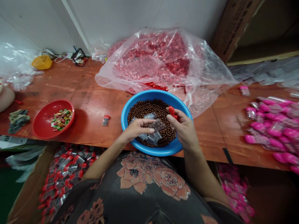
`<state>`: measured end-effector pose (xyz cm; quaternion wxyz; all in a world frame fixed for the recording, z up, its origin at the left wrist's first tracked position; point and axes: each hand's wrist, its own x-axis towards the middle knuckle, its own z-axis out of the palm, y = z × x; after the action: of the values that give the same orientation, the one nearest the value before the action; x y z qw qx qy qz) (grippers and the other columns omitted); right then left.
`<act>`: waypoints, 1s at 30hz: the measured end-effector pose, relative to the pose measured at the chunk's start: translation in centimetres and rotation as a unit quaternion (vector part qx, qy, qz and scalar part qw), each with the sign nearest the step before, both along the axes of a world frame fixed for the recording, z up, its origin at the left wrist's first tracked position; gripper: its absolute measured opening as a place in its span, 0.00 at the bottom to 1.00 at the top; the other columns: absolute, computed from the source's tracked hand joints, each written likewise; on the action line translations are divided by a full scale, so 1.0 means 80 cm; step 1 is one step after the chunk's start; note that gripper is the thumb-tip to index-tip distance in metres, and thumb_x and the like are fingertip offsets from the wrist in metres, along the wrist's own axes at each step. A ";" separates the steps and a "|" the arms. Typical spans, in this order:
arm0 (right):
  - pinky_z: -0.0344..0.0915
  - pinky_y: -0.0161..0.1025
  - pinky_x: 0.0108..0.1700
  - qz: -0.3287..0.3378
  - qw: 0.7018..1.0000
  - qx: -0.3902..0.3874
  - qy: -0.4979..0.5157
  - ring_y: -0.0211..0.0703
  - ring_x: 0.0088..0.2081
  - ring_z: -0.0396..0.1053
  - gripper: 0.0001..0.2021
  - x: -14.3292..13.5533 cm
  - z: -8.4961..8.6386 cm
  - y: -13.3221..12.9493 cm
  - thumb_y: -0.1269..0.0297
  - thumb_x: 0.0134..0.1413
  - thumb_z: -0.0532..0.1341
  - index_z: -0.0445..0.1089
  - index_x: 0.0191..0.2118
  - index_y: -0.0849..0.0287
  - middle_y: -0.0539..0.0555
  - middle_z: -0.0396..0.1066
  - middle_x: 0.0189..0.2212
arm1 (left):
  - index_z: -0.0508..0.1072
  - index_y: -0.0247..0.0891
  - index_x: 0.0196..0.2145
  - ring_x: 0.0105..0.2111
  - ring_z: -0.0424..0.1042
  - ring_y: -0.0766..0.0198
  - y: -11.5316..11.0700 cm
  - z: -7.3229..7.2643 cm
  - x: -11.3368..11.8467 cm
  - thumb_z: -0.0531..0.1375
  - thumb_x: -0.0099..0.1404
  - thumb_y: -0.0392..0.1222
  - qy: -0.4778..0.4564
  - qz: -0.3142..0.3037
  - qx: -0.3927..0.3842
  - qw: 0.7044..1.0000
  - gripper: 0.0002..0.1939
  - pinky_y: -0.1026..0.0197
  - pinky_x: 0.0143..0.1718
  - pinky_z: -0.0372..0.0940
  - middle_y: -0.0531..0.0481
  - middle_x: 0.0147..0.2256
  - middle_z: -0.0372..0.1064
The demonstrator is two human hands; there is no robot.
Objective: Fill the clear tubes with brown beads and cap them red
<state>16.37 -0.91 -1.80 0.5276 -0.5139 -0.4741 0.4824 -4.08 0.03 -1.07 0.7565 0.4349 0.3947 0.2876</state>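
Observation:
A blue basin (157, 151) holds many small brown balls (149, 105) and several clear plastic containers (153, 138). Over its left half, my left hand (139, 128) is closed with thumb and fingers on a clear container (158, 125). To the right, above the basin's rim, my right hand (183, 126) pinches a red cap (171, 110), with more red showing between its fingers. One small filled container with a red cap (106, 120) lies on the table left of the basin.
Behind the basin spreads a clear bag (151, 59) of red pieces. A red bowl (40, 124) of wrapped candies stands left on the table (93, 102). Pink-capped containers (275, 124) are heaped at right. Red-capped containers (67, 174) fill a box below the table's edge.

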 end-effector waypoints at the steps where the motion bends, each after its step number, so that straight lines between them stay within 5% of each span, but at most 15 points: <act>1: 0.70 0.38 0.37 0.020 1.000 -0.014 0.016 0.41 0.37 0.71 0.17 0.000 0.001 0.000 0.55 0.53 0.67 0.74 0.49 0.51 0.51 0.75 0.39 | 0.78 0.38 0.50 0.45 0.76 0.58 0.000 0.000 0.000 0.72 0.49 0.37 -0.001 0.001 0.000 1.000 0.28 0.53 0.51 0.68 0.44 0.47 0.78; 7: 0.59 0.32 0.27 0.101 0.988 -0.085 0.076 0.32 0.27 0.62 0.12 -0.002 -0.004 0.002 0.54 0.49 0.70 0.76 0.37 0.54 0.47 0.70 0.28 | 0.78 0.37 0.50 0.43 0.77 0.60 -0.001 0.002 0.001 0.71 0.49 0.36 -0.029 -0.020 0.001 0.999 0.28 0.55 0.50 0.68 0.44 0.43 0.79; 18: 0.60 0.31 0.22 0.119 0.987 -0.081 0.077 0.31 0.23 0.60 0.14 -0.009 -0.002 0.000 0.50 0.53 0.66 0.75 0.40 0.54 0.47 0.67 0.26 | 0.76 0.39 0.54 0.45 0.75 0.58 -0.002 0.005 0.002 0.69 0.51 0.35 -0.069 -0.035 0.014 0.997 0.31 0.57 0.47 0.69 0.43 0.48 0.76; 27: 0.63 0.32 0.24 0.015 0.993 -0.053 0.103 0.31 0.25 0.64 0.14 -0.013 -0.003 -0.005 0.51 0.58 0.62 0.69 0.46 0.50 0.50 0.70 0.40 | 0.76 0.38 0.53 0.39 0.76 0.62 -0.003 0.005 0.006 0.69 0.56 0.42 -0.022 0.036 0.008 0.999 0.26 0.59 0.39 0.72 0.42 0.49 0.76; 30: 0.63 0.33 0.25 -0.006 0.994 -0.056 0.091 0.32 0.26 0.64 0.15 -0.007 -0.007 -0.004 0.49 0.59 0.61 0.69 0.46 0.51 0.50 0.69 0.37 | 0.75 0.35 0.51 0.40 0.76 0.60 0.000 -0.002 0.006 0.70 0.54 0.40 -0.023 0.069 -0.022 0.997 0.26 0.59 0.40 0.72 0.41 0.47 0.77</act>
<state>15.77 -1.26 -2.37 0.5421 -0.4996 -0.3931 0.5495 -3.64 0.03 -1.20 0.7531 0.3831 0.4128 0.3401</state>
